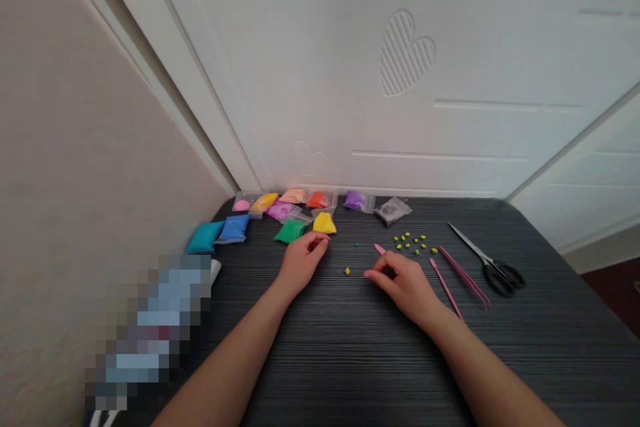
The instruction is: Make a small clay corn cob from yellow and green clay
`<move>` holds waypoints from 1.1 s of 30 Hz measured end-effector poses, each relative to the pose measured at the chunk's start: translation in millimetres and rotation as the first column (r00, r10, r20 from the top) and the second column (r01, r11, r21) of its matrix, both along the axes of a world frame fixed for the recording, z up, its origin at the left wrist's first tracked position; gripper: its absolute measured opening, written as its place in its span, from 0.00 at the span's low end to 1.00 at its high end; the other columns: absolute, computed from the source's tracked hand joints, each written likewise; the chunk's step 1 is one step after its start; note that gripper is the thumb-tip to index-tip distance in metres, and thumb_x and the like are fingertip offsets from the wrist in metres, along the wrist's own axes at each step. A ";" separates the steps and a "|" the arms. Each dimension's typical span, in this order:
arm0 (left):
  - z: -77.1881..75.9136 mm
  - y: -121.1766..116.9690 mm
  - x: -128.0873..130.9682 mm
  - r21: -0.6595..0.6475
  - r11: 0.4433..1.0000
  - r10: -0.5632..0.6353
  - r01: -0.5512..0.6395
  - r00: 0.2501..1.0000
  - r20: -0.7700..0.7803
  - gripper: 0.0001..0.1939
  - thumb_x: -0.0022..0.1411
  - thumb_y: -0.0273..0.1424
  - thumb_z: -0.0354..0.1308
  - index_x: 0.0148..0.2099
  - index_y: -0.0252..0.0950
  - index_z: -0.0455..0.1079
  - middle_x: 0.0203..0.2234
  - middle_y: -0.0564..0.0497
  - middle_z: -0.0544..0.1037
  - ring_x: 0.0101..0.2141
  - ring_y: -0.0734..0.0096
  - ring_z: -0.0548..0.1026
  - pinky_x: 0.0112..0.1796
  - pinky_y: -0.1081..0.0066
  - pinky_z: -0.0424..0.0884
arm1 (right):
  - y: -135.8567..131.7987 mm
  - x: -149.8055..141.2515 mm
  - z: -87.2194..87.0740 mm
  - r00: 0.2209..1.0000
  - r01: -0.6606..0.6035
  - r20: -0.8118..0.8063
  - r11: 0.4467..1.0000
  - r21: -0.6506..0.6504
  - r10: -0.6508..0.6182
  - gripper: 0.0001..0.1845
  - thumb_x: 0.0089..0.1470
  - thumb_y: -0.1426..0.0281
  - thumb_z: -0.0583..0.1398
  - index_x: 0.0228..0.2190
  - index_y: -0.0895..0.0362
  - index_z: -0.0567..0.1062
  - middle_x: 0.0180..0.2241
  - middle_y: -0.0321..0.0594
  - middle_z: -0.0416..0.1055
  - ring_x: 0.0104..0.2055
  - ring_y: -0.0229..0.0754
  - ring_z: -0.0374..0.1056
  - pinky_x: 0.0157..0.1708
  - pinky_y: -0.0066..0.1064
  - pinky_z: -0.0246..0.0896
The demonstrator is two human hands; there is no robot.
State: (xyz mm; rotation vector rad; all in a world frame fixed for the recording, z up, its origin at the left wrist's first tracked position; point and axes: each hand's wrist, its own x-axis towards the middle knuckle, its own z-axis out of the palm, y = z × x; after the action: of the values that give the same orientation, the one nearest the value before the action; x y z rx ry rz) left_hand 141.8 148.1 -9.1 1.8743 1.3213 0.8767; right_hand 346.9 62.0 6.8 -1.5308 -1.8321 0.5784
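Observation:
My left hand (304,258) is closed, thumb and fingers together, in front of a yellow clay packet (325,223) and a green clay packet (293,230). Whatever its fingertips may hold is too small to make out. My right hand (406,280) is curled with thumb and index tips close together. A pink tool tip (380,249) shows behind its fingers; I cannot tell whether the hand grips it. Between the hands lies a small yellow clay piece (347,271), with a tiny green bit (357,245) farther back. Several yellow-and-green clay pieces (407,246) sit beyond my right hand.
To the right lie a thin pink tool (447,288), pink tweezers (465,278) and black-handled scissors (487,263). Coloured clay packets, including a blue one (234,228) and a purple one (356,200), line the back left. A pixelated object (155,327) stands left; a white panel (320,80) rises behind the table.

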 end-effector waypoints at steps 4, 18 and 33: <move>0.0 0.4 -0.7 0.006 1.000 -0.011 0.011 1.000 0.010 0.14 0.56 0.38 0.47 0.35 0.36 0.69 0.29 0.52 0.74 0.29 0.72 0.69 0.32 0.73 0.63 | -0.2 -0.8 -1.9 0.999 0.012 0.034 1.000 -0.006 -0.012 0.12 0.50 0.60 0.56 0.22 0.55 0.67 0.24 0.33 0.68 0.28 0.37 0.63 0.30 0.29 0.56; -0.8 0.7 -0.3 -0.004 1.000 -0.006 0.006 1.000 0.007 0.14 0.56 0.38 0.47 0.36 0.36 0.69 0.28 0.52 0.73 0.29 0.71 0.69 0.33 0.72 0.63 | 0.1 -1.9 -0.4 1.000 0.017 0.007 0.999 0.036 -0.018 0.12 0.50 0.61 0.56 0.22 0.54 0.67 0.22 0.32 0.67 0.26 0.36 0.63 0.33 0.30 0.59; 3.3 -0.6 0.3 0.000 1.000 -0.003 0.003 1.000 0.000 0.14 0.56 0.38 0.47 0.35 0.36 0.70 0.28 0.52 0.74 0.29 0.71 0.69 0.32 0.73 0.64 | 0.4 -1.7 -1.9 1.000 0.005 0.015 1.000 0.030 -0.005 0.14 0.51 0.61 0.54 0.20 0.55 0.67 0.21 0.31 0.66 0.25 0.35 0.63 0.33 0.30 0.60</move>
State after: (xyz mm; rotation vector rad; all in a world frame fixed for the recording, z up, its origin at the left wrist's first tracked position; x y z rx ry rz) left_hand 142.1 147.5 -5.8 1.8763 1.3180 0.8750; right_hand 345.2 62.4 4.9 -1.5231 -1.8399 0.5359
